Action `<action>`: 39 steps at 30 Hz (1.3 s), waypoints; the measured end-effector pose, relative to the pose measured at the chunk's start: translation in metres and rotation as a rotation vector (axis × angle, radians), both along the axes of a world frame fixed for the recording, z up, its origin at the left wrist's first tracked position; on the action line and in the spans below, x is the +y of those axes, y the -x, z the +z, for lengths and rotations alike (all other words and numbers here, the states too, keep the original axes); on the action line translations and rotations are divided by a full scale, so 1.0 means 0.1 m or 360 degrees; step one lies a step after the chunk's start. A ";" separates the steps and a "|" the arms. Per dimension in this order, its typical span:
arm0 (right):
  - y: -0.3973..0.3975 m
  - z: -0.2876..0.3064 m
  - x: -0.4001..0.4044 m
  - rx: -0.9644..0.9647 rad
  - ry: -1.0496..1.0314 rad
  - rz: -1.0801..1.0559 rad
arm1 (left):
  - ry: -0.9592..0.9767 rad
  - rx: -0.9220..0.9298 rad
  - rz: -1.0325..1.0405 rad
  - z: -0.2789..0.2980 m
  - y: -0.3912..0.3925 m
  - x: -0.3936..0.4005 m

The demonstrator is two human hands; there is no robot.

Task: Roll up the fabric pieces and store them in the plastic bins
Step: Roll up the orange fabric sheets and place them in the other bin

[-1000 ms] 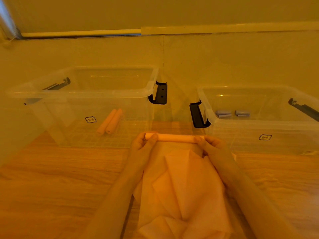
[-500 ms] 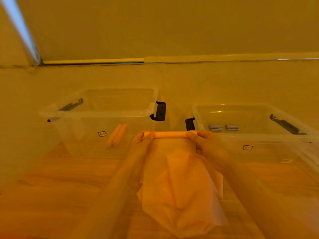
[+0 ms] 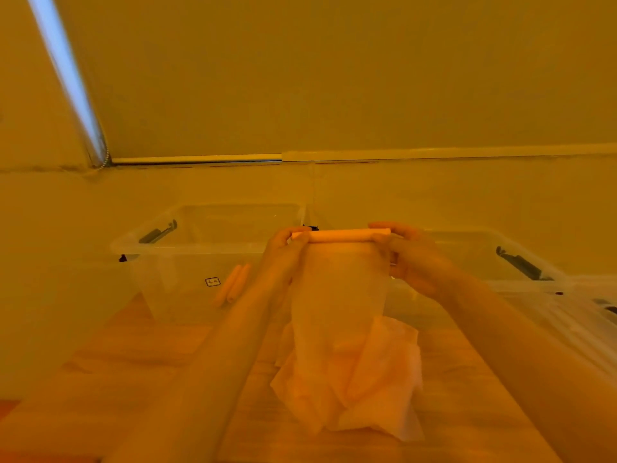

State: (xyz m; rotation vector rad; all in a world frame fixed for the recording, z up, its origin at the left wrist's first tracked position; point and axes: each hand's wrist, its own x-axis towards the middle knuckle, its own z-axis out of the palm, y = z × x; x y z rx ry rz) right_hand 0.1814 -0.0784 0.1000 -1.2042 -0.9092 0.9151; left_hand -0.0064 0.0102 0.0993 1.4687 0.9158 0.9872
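Both hands grip (somewhat blurred) fabric roll.

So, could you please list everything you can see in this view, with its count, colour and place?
fabric piece: one, pale orange, top edge rolled and held up, the rest hanging to the table
rolled fabrics: two, orange, side by side in the left bin
left bin: one, clear plastic with dark latches, back left on the table
right bin: one, clear plastic with a dark latch, back right; contents hidden
table: one, wood grain, under everything
wall: yellowish, behind the bins
left hand: grips the roll's left end
right hand: grips the roll's right end
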 end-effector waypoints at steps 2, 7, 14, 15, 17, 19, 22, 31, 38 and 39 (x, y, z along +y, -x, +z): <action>0.00 -0.01 -0.03 0.0013 0.0010 -0.0012 | -0.0030 0.0025 0.0022 0.01 -0.01 -0.05; 0.07 -0.15 -0.08 0.0191 0.0099 -0.0055 | -0.0029 -0.0021 0.0042 -0.09 0.03 -0.14; 0.09 -0.34 -0.18 0.0100 0.0195 -0.0139 | 0.0034 0.0072 0.0030 -0.22 0.07 -0.25; 0.09 -0.35 -0.20 0.0058 0.0180 -0.0144 | 0.0101 0.0071 0.0012 -0.23 0.07 -0.25; 0.10 -0.36 -0.24 0.0024 0.0150 -0.0136 | 0.0182 0.0061 -0.0025 -0.22 0.07 -0.28; 0.10 -0.37 -0.28 -0.0017 0.0163 -0.0122 | 0.0135 0.0102 -0.0037 -0.24 0.07 -0.28; 0.11 -0.39 -0.30 -0.0050 0.0237 -0.0122 | 0.0074 0.0142 -0.0019 -0.27 0.08 -0.29; 0.11 -0.52 -0.31 0.0037 0.0258 -0.0218 | 0.0265 0.0110 -0.0075 -0.43 0.10 -0.29; 0.10 -0.70 -0.34 0.0023 0.0223 -0.0145 | 0.0109 0.0247 -0.0009 -0.62 0.10 -0.22; 0.10 -0.73 -0.34 0.0030 0.0223 -0.0148 | 0.0096 0.0250 -0.0006 -0.64 0.10 -0.21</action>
